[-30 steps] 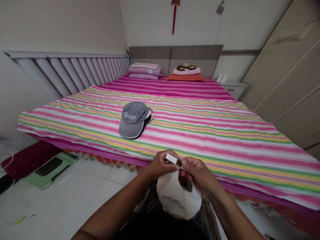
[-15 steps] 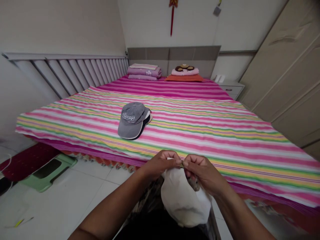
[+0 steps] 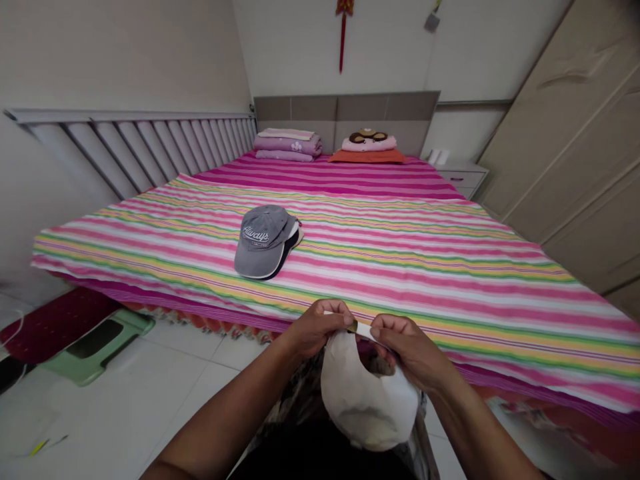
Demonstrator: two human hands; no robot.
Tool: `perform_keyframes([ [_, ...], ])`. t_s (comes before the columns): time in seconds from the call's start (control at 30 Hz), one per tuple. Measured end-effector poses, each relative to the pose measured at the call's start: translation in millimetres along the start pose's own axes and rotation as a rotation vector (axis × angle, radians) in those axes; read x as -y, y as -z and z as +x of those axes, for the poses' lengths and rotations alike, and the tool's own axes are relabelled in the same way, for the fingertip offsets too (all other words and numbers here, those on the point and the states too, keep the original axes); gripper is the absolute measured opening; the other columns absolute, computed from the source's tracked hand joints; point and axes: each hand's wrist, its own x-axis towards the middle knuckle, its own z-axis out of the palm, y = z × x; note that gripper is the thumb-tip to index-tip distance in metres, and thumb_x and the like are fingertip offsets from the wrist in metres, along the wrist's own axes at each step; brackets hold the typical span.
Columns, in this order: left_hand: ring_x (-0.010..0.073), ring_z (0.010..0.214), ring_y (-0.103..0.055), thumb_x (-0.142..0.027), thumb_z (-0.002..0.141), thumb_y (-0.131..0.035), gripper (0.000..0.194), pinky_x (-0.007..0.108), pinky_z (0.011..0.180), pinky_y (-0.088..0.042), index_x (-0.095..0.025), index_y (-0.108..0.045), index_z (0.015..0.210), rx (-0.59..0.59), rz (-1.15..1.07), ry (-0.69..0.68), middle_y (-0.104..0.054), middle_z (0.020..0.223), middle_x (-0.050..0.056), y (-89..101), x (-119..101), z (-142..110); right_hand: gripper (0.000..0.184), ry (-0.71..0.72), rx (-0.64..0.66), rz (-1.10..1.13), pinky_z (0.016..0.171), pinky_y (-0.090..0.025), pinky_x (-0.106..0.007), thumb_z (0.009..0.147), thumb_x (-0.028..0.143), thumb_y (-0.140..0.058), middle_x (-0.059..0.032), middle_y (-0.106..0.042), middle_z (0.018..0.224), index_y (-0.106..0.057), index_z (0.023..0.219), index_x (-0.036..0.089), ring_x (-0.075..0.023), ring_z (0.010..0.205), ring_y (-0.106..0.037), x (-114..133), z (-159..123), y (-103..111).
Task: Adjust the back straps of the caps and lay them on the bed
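A white cap [image 3: 367, 407] hangs at the bed's near edge, its back opening facing up. My left hand [image 3: 323, 328] is closed, pinching the cap's strap by a small brass-coloured buckle [image 3: 353, 327]. My right hand [image 3: 403, 343] pinches the other part of the white strap [image 3: 365, 330], which stretches between both hands over the opening. Ahead to the left, a grey cap [image 3: 263, 240] with white "Always" lettering lies on top of a dark cap and a lighter one, stacked on the bed.
The striped bed sheet [image 3: 425, 260] spreads before me. Folded bedding [image 3: 287, 145] and a pink-and-orange pile [image 3: 369, 150] lie by the headboard. A slatted rail [image 3: 150, 150] runs along the left. A green stool [image 3: 100, 347] stands on the tiled floor at the left.
My hands have moved a little apart, the left one shifting left. A length of white strap and the buckle now show between them, and the cap's back opening looks wider.
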Motion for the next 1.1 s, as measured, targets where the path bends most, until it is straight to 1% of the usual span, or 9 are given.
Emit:
perform_keyframes([
  [0.13, 0.0054, 0.042, -0.041, -0.026, 0.052, -0.073, 0.022, 0.019, 0.044, -0.028, -0.01, -0.058, 0.058, -0.035, 0.003, 0.043, -0.052, 0.049, 0.0, -2.2, 6.0, -0.1, 0.019, 0.02, -0.018, -0.015, 0.035, -0.023, -0.018, 0.064, 0.029, -0.062, 0.0059, -0.045, 0.04, -0.051, 0.055, 0.016, -0.0041, 0.034, -0.029, -0.4, 0.0, -1.2],
  [0.27, 0.0071, 0.046, -0.044, -0.027, 0.053, -0.073, 0.022, 0.021, 0.048, -0.032, -0.01, -0.06, 0.058, -0.079, -0.053, 0.021, -0.054, 0.052, 0.001, 0.0, 8.1, -0.8, 0.023, 0.065, -0.048, -0.074, 0.036, -0.021, -0.018, 0.068, 0.033, -0.06, 0.0044, -0.048, 0.044, -0.051, 0.055, 0.016, -0.0039, 0.035, -0.031, -1.4, 0.9, 3.4],
  [0.37, 0.0094, 0.051, -0.048, -0.031, 0.057, -0.072, 0.025, 0.023, 0.052, -0.035, -0.009, -0.062, 0.062, -0.004, -0.07, 0.039, -0.057, 0.058, 0.004, 2.7, 6.8, -1.8, 0.02, 0.119, -0.008, -0.175, 0.038, -0.024, -0.019, 0.069, 0.035, -0.061, 0.0049, -0.05, 0.05, -0.057, 0.076, 0.017, -0.0052, 0.037, -0.035, -2.4, 0.8, 5.5],
  [0.47, 0.0099, 0.05, -0.049, -0.035, 0.06, -0.069, 0.03, 0.023, 0.052, -0.035, -0.007, -0.063, 0.066, 0.088, -0.05, 0.091, -0.057, 0.059, 0.005, 3.7, 5.8, -2.7, 0.036, 0.309, -0.013, -0.429, 0.05, -0.037, -0.024, 0.067, 0.031, -0.065, 0.002, -0.058, 0.065, -0.057, 0.101, 0.022, -0.0128, 0.053, -0.051, -2.0, -1.1, 2.9],
  [0.57, 0.0082, 0.047, -0.047, -0.033, 0.06, -0.07, 0.027, 0.022, 0.05, -0.034, -0.007, -0.062, 0.065, 0.056, -0.027, 0.081, -0.056, 0.056, 0.003, 3.3, 6.0, -3.0, 0.024, 0.522, -0.079, -0.738, 0.067, -0.041, -0.03, 0.071, 0.024, -0.062, -0.0027, -0.066, 0.083, -0.063, 0.095, 0.025, -0.021, 0.078, -0.059, -0.5, -3.8, -2.0],
  [0.67, 0.0062, 0.045, -0.044, -0.03, 0.059, -0.07, 0.023, 0.02, 0.048, -0.032, -0.01, -0.059, 0.062, -0.013, 0.021, 0.068, -0.053, 0.052, 0.0, 3.3, 6.4, -3.6, 0.021, 0.621, -0.109, -0.905, 0.066, -0.041, -0.03, 0.074, 0.022, -0.058, -0.0035, -0.068, 0.084, -0.063, 0.093, 0.025, -0.0218, 0.078, -0.061, 0.6, -6.0, -4.7],
  [0.83, 0.0049, 0.043, -0.039, -0.027, 0.059, -0.068, 0.022, 0.019, 0.046, -0.03, -0.012, -0.052, 0.058, -0.023, 0.069, 0.052, -0.049, 0.05, -0.003, 4.0, 7.0, -4.6, 0.02, 0.601, -0.097, -0.993, 0.062, -0.041, -0.027, 0.073, 0.02, -0.057, -0.0024, -0.067, 0.08, -0.062, 0.091, 0.024, -0.019, 0.072, -0.061, 3.9, -8.5, -4.9],
  [1.0, 0.0049, 0.046, -0.041, -0.026, 0.057, -0.069, 0.023, 0.019, 0.047, -0.029, -0.012, -0.05, 0.056, 0.002, 0.09, 0.046, -0.053, 0.056, -0.001, 5.2, 6.7, -2.2, 0.014, 0.535, -0.077, -1.002, 0.063, -0.041, -0.025, 0.073, 0.019, -0.054, -0.0012, -0.066, 0.08, -0.063, 0.083, 0.023, -0.0165, 0.071, -0.059, 10.5, -10.8, -4.4],
  [1.1, 0.0041, 0.045, -0.039, -0.031, 0.061, -0.067, 0.025, 0.018, 0.046, -0.028, -0.012, -0.052, 0.06, 0.021, 0.1, 0.064, -0.049, 0.053, -0.003, 4.5, 4.1, -0.5, 0.011, 0.477, -0.054, -0.986, 0.061, -0.04, -0.023, 0.072, 0.017, -0.053, 0.0005, -0.065, 0.075, -0.062, 0.079, 0.021, -0.0147, 0.068, -0.059, 14.1, -10.9, -5.8],
])
